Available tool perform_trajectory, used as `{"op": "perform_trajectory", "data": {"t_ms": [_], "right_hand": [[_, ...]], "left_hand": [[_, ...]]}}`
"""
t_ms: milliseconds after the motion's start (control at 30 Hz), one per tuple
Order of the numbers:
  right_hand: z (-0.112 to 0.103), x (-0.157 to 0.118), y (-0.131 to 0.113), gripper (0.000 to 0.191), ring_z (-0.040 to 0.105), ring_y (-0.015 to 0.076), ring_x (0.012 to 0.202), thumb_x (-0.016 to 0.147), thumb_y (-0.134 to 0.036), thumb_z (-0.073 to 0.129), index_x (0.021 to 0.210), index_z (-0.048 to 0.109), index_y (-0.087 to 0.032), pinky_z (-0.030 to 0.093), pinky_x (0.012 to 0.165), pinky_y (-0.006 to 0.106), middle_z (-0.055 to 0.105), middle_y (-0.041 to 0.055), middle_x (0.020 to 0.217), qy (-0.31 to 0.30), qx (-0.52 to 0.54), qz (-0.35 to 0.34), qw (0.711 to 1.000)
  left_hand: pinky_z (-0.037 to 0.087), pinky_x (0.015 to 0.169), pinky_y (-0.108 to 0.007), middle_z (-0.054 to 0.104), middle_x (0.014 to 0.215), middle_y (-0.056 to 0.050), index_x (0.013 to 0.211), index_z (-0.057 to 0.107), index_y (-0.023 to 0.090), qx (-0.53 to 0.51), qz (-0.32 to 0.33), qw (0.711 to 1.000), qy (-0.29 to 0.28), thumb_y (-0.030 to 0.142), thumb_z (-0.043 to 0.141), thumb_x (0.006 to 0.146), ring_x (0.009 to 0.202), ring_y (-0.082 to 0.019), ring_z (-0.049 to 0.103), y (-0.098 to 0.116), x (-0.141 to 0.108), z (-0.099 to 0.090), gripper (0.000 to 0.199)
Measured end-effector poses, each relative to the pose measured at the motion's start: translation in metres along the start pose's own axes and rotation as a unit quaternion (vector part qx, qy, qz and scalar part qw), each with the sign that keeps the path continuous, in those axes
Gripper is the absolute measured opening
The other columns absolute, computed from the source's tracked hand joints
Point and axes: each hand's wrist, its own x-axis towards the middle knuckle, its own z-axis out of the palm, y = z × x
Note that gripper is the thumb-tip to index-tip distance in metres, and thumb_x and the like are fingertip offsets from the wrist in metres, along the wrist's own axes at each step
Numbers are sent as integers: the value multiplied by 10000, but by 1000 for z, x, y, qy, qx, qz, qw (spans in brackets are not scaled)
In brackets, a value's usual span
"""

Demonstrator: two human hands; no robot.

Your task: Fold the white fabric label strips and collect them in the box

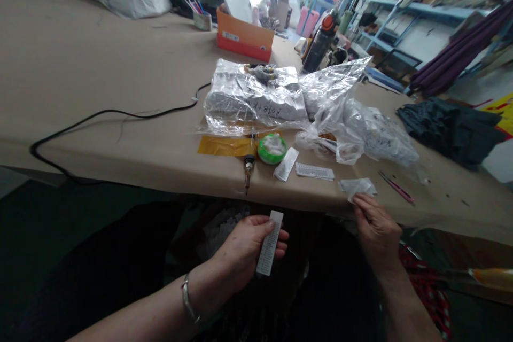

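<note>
My left hand [256,238] is below the table edge, closed on a narrow white strip [270,246] with rows of small dark print. The strip lies between thumb and fingers, tilted slightly. At the table's front edge my right hand [377,224] has its fingertips closed on a small translucent plastic bag [356,186] lying there. To the left of that bag lie another printed strip [315,171] and a white packet [286,164]. A green round tin [272,148] with whitish stuff in it stands behind a soldering iron [248,171], whose tip points at the edge.
Pink-handled tweezers [396,187] lie right of my right hand. Clear bags with a white block [256,96] fill the middle back, near an orange box [244,37] and a dark bottle [318,43]. A black cable [108,112] loops across the left and over the edge.
</note>
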Motion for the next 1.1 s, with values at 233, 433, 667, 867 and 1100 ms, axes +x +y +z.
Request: {"op": "perform_trajectory", "data": {"t_ms": [233, 433, 667, 867, 1100], "right_hand": [[-15, 9, -81, 224, 644, 250, 1031, 790, -104, 640, 978, 675, -223, 503, 923, 455, 692, 60, 1044, 9, 181, -30, 983], [9, -9, -151, 217, 613, 232, 1104, 842, -101, 562, 1000, 669, -205, 501, 933, 435, 713, 77, 1014, -140, 279, -215, 925], [14, -9, -157, 201, 610, 226, 1115, 856, -92, 537, 978, 669, -181, 511, 948, 432, 721, 95, 1009, -148, 294, -242, 913], [15, -8, -154, 185, 582, 245, 1159, 850, -86, 554, 978, 663, -163, 503, 964, 462, 715, 112, 1035, -162, 293, -257, 906], [17, -12, -155, 248, 599, 238, 1134, 838, -73, 554, 1046, 644, -173, 497, 972, 461, 710, 99, 1054, -180, 301, -247, 903]], "left_hand": [[483, 529, -245, 673, 744, -97, 843, 611, 88, -16, -14, 999, -24, 199, 521, 860, 512, -121, 604, -2, 0, -2, 144], [390, 512, -195, 596, 612, -27, 650, 603, 96, -108, 59, 992, -39, 157, 656, 707, 519, -86, 533, -7, 2, -6, 99], [384, 508, -200, 582, 575, -8, 615, 566, 127, -138, 54, 989, -15, 137, 661, 674, 524, -94, 535, -9, 2, -12, 112], [374, 481, -199, 574, 568, -17, 591, 559, 123, -148, 55, 987, -24, 149, 648, 665, 512, -96, 525, -8, 1, -11, 119], [408, 517, -199, 621, 648, -43, 658, 618, 93, -143, 46, 987, -60, 207, 726, 661, 552, -101, 567, -12, 2, -13, 157]]}}
